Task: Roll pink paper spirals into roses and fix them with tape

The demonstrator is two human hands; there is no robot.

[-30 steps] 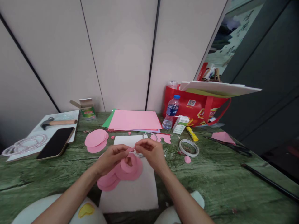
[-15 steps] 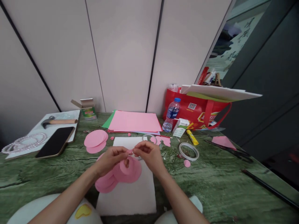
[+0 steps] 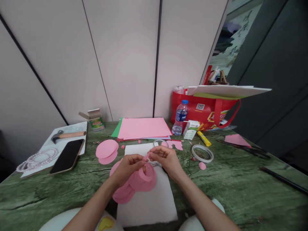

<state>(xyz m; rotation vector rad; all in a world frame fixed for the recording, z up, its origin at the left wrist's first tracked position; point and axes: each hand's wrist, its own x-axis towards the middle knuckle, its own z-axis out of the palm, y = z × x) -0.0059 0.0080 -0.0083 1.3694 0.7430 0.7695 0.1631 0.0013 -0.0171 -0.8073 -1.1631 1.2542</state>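
Over a white sheet [image 3: 149, 211], my left hand [image 3: 130, 165] and my right hand [image 3: 167, 158] come close together, both with fingers pinched. Between their fingertips is a narrow pink paper strip [image 3: 146, 157], whose curved lower part appears to hang below the left fingers. Where the strip ends is hard to make out. Directly beneath the hands, several pink paper discs [image 3: 124, 195] overlap on the white sheet, partly covered by my left hand. More pink discs [image 3: 107, 149] are stacked to the left on the green wood-grain table.
Behind lie pink sheets [image 3: 144, 126]. On the right are a tape roll [image 3: 202, 154], glue stick [image 3: 204, 138], small carton [image 3: 191, 130], water bottle [image 3: 180, 117], red bag [image 3: 207, 109] and scissors [image 3: 247, 149]. On the left are a phone [image 3: 67, 157], hammer [image 3: 68, 135] and bead strings [image 3: 40, 159].
The view has turned slightly, so most tabletop things sit further right. The pink strip now shows more between my fingertips and curves more visibly below them. Both hands keep pinching.
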